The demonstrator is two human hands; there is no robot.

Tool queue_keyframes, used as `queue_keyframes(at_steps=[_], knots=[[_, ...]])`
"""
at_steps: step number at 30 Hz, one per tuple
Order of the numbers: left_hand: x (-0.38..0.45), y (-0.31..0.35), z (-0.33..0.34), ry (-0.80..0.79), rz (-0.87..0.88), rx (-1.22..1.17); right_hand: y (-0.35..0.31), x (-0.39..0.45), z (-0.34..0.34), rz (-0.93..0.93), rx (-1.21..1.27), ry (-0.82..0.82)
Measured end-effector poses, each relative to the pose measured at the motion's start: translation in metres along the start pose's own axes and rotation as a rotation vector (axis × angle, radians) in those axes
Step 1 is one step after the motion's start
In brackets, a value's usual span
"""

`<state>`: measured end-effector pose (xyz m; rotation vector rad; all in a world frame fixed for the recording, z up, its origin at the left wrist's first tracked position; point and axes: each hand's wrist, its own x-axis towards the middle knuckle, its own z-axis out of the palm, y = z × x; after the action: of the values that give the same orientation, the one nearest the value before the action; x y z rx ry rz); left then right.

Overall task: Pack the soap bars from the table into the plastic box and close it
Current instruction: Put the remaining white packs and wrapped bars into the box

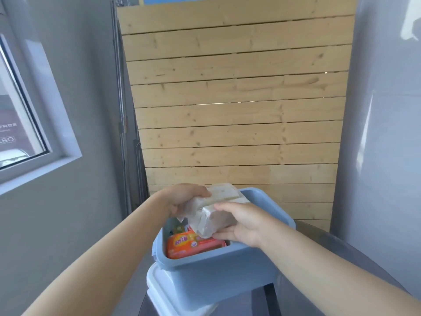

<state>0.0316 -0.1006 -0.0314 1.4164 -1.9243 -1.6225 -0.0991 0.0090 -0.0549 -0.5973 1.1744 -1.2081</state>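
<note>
A light blue plastic box (pixel 218 267) stands open low in the middle of the view. Inside it lies an orange wrapped soap bar (pixel 191 246), with other packs partly hidden behind it. Over the box opening both hands hold a pale soap bar in a clear plastic wrapper (pixel 211 210). My left hand (pixel 184 197) grips its far upper end. My right hand (pixel 241 224) clasps its lower right side. A white lid (pixel 168 290) lies under the box's front left corner.
A wall of pale wooden planks (pixel 234 110) rises right behind the box. A grey wall with a window (pixel 20 124) is at the left, a glossy white surface (pixel 387 110) at the right. The grey table edge (pixel 355 254) shows at the lower right.
</note>
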Motion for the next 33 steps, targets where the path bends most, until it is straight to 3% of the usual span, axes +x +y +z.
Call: queue_keyframes(at_steps=[6,10,13,16,18,23,28,33], knots=[[0.022,0.003,-0.014,0.024,0.204,0.148,0.006,0.015,0.012,0.016,0.117,-0.044],[0.026,-0.003,-0.013,0.045,0.274,0.350,0.003,0.016,0.001,0.043,-0.003,-0.046],[0.028,-0.003,-0.011,0.119,0.291,0.698,-0.005,0.011,-0.006,0.006,-0.438,0.015],[0.025,-0.008,-0.007,0.274,0.323,1.081,-0.012,0.014,-0.016,-0.266,-0.976,0.281],[0.023,-0.015,0.000,0.283,0.358,0.993,-0.014,0.023,-0.024,-0.394,-1.165,0.349],[0.024,-0.041,0.016,0.279,0.358,0.960,-0.009,0.050,-0.036,-0.290,-1.291,0.099],[0.021,-0.048,0.013,0.225,0.355,0.780,-0.001,0.059,-0.041,-0.412,-1.325,0.156],[0.022,-0.049,0.006,0.121,0.292,0.652,-0.004,0.065,-0.037,-0.366,-1.356,0.156]])
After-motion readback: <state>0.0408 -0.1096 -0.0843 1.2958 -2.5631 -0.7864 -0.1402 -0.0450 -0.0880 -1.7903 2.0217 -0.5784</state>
